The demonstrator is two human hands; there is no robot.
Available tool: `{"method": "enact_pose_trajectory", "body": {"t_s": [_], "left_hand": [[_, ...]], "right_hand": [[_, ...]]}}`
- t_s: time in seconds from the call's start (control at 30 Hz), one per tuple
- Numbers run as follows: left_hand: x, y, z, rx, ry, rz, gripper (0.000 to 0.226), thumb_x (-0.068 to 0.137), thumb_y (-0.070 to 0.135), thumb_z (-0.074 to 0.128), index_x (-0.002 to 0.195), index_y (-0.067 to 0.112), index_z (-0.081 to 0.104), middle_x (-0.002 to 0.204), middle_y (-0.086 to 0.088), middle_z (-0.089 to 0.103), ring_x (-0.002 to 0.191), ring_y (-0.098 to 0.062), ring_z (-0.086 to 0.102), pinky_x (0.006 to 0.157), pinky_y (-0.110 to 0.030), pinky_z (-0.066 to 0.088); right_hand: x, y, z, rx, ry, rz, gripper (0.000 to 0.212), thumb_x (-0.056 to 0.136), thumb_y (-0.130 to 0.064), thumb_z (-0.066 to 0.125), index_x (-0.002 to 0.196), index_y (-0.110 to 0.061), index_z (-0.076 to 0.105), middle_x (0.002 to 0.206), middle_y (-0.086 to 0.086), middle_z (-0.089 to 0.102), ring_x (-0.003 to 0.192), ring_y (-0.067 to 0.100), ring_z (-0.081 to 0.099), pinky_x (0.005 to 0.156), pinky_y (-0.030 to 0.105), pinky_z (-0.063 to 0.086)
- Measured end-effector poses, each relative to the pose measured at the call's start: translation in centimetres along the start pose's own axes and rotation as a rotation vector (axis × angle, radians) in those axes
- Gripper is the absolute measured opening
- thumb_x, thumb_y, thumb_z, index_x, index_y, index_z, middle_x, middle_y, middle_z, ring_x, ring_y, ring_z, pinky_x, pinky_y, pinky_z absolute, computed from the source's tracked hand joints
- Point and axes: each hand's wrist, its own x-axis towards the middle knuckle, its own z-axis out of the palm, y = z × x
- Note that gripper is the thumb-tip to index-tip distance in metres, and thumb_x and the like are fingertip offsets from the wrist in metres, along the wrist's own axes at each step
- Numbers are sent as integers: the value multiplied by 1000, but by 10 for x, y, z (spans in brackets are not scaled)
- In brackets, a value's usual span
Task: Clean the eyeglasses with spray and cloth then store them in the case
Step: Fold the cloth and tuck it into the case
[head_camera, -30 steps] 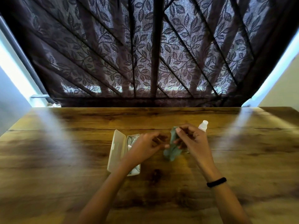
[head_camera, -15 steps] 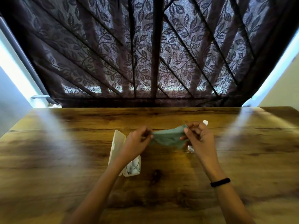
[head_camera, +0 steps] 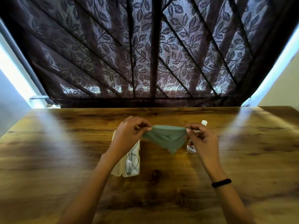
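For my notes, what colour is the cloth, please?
The cloth is muted green, clearest in the head view.

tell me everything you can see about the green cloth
The green cloth is a thin, soft, matte piece of fabric, like a lens wipe. It is held above the wooden table, stretched between the left hand and the right hand, each pinching an upper corner. Its top edge is taut; the rest sags in folds to a point hanging low.
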Motion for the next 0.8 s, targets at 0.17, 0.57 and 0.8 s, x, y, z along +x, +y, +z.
{"method": "enact_pose_trajectory", "body": {"t_s": [0.17, 0.57, 0.8], "left_hand": [[5, 0, -6, -148, -33, -125, 10, 76, 15, 71, 83, 22, 70, 76, 23, 62, 67, 7, 57, 60, -6, 43], [3, -11, 12, -236, -30, -189, 18, 79, 12, 69, 96, 19, 66, 79, 8, 61, 69, -4, 65, 59, -15, 55], [0, -10, 19, -311, -70, -249, 20, 84, 14, 63, 99, 25, 61, 82, 6, 61, 64, -2, 66, 55, -15, 54]], "right_hand": [[0, 0, -2, 92, -39, 49, 13, 85, -1, 58, 91, -10, 66, 81, 5, 67, 55, 3, 60, 47, 17, 50], [-3, -3, 0, 269, -51, 141, 11, 91, -6, 48, 97, -8, 57, 107, 17, 62, 71, 20, 68, 54, 24, 57], [-8, -3, 12, 617, -127, 289, 13, 98, -15, 35, 90, -19, 45, 114, 15, 54, 72, 27, 71, 51, 29, 58]]}}
